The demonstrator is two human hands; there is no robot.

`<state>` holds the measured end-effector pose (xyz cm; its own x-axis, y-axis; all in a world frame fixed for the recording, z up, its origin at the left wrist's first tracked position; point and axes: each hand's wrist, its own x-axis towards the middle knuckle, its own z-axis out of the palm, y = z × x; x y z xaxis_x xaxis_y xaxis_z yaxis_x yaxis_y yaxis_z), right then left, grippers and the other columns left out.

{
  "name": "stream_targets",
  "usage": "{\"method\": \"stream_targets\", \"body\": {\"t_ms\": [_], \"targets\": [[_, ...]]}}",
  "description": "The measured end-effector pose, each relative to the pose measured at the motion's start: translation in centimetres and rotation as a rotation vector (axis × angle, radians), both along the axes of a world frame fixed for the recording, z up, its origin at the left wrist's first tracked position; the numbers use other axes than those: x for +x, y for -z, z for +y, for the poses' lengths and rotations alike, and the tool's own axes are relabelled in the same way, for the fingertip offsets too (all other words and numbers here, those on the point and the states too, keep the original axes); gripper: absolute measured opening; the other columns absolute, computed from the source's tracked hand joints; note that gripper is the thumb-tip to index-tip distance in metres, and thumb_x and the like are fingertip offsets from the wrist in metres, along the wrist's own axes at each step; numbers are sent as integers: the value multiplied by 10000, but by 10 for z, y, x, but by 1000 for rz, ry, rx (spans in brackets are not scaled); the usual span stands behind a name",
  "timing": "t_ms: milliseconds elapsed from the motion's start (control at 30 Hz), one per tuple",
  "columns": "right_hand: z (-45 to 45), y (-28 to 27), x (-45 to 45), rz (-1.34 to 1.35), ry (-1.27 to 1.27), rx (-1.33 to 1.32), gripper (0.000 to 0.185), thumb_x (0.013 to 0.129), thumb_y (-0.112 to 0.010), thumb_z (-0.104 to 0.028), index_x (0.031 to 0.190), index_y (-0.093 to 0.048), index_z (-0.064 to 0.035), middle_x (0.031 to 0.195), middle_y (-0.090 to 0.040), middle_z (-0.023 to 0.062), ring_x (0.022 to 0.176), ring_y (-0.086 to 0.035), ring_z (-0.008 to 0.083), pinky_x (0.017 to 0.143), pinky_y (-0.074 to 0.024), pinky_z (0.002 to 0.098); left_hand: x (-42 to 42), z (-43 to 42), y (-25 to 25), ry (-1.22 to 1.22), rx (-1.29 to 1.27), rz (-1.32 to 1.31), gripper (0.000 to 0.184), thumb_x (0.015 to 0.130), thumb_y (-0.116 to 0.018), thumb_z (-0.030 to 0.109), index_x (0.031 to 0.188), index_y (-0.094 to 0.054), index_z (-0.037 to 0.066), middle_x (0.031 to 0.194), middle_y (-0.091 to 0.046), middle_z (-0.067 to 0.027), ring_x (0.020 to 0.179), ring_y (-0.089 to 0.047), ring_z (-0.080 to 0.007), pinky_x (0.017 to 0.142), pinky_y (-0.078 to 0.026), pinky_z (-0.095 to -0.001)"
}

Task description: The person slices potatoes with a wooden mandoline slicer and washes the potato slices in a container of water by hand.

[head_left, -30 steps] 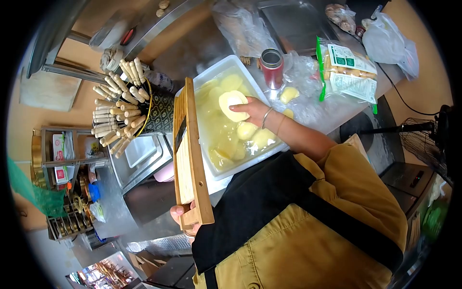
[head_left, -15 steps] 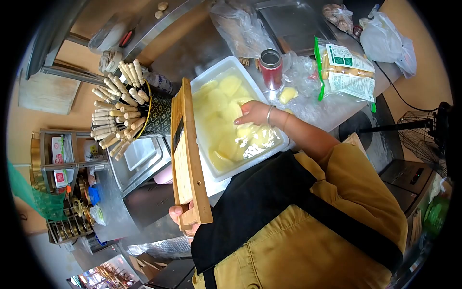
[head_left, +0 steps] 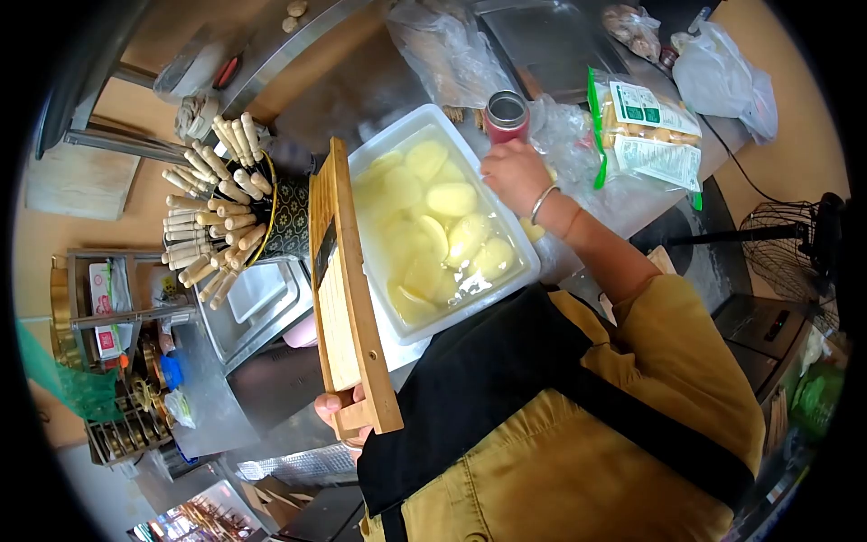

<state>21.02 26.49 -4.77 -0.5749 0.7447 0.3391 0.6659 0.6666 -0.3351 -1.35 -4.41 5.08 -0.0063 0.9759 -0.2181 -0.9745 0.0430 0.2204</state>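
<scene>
Left hand (head_left: 341, 411): closed around the lower end of a wooden slicer (head_left: 359, 289), with a thumb and parts of fingers visible at the frame. The slicer extends along the left side of the white tub (head_left: 465, 312) as viewed; contact between the two cannot be determined.

Right hand (head_left: 517, 176): at the tub's right rim, palm down, fingers bent. The fingertips are not clearly visible, and whether anything is gripped cannot be told. A bracelet (head_left: 542, 204) encircles the wrist.

Inside the tub: pale yellow pieces (head_left: 452, 199) in liquid, some broad and flat, others rounded and grouped toward the lower right. A further yellow piece (head_left: 533, 231) lies just outside the tub's right side, partly covered by the wrist.

A red cup (head_left: 508, 133), open at the top, stands just beside the tub's upper right side, next to the right hand. Farther right of the tub lies a green-edged packet (head_left: 652, 131).

Left of the tub, past the slicer, stands a dark patterned container (head_left: 291, 217) holding many wooden-handled implements (head_left: 221, 206). Clear plastic (head_left: 452, 56) lies above the tub.
</scene>
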Motion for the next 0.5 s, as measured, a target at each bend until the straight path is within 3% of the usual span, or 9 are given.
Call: {"method": "stream_targets", "body": {"t_ms": [33, 133, 167, 267, 333, 367, 433, 500], "targets": [[-4, 0, -12, -7, -70, 62, 99, 759, -603, -186, 789, -634, -96, 844, -597, 51, 904, -533, 256, 811, -427, 373, 1, 1, -1, -61, -27, 31, 608, 670, -548, 159, 1234, -438, -42, 709, -495, -115, 602, -517, -243, 573, -511, -370], [-7, -2, -71, 101, -326, -70, 110, 766, -591, -165, 798, -633, -68, 887, -597, 89, 923, -535, 262, 842, -426, 353, 6, 3, -5, -86, -34, 28, 620, 662, -552, 163, 1238, -441, -39, 711, -503, -119, 609, -517, -246, 589, -512, -374], [-4, -4, -95, 22, -354, -117, 109, 773, -574, -137, 819, -639, -62, 929, -602, 105, 931, -541, 266, 853, -436, 352, 7, 2, -5, -85, -32, 23, 621, 661, -553, 163, 1238, -440, -38, 711, -504, -119, 609, -517, -246, 590, -512, -374], [17, 32, -167, 4, -333, -145, 126, 777, -551, -112, 824, -647, -45, 954, -612, 123, 969, -542, 272, 864, -444, 363, 7, -4, -2, -75, -34, 7, 624, 660, -554, 162, 1240, -439, -38, 713, -505, -120, 610, -517, -245, 593, -512, -374], [29, 49, -202, -4, -99, -293, 178, 801, -528, -106, 883, -677, -52, 998, -629, 126, 999, -562, 289, 862, -461, 369, 7, -9, -1, -73, -35, 3, 626, 660, -554, 162, 1242, -438, -37, 714, -506, -121, 611, -517, -245, 594, -511, -374], [34, 54, -216, 7, -107, -291, 178, 801, -528, -106, 883, -677, -52, 998, -629, 126, 999, -562, 289, 862, -461, 369, 7, -12, -1, -72, -41, 5, 627, 660, -555, 162, 1243, -438, -37, 714, -506, -121, 611, -518, -245, 595, -511, -374], [40, 61, -238, -188, -52, -372, 226, 832, -504, -110, 953, -692, -76, 1048, -637, 113, 1014, -586, 292, 840, -476, 373, 8, -16, -1, -77, -54, 12, 629, 659, -555, 161, 1244, -437, -37, 715, -507, -122, 612, -518, -244, 596, -511, -374], [41, 65, -241, -282, -142, -223, 230, 822, -494, -102, 934, -688, -50, 1019, -643, 140, 967, -607, 314, 813, -490, 381, 8, -20, -3, -93, -62, 10, 631, 658, -556, 161, 1246, -436, -36, 716, -508, -123, 613, -518, -244, 598, -511, -374]]}}
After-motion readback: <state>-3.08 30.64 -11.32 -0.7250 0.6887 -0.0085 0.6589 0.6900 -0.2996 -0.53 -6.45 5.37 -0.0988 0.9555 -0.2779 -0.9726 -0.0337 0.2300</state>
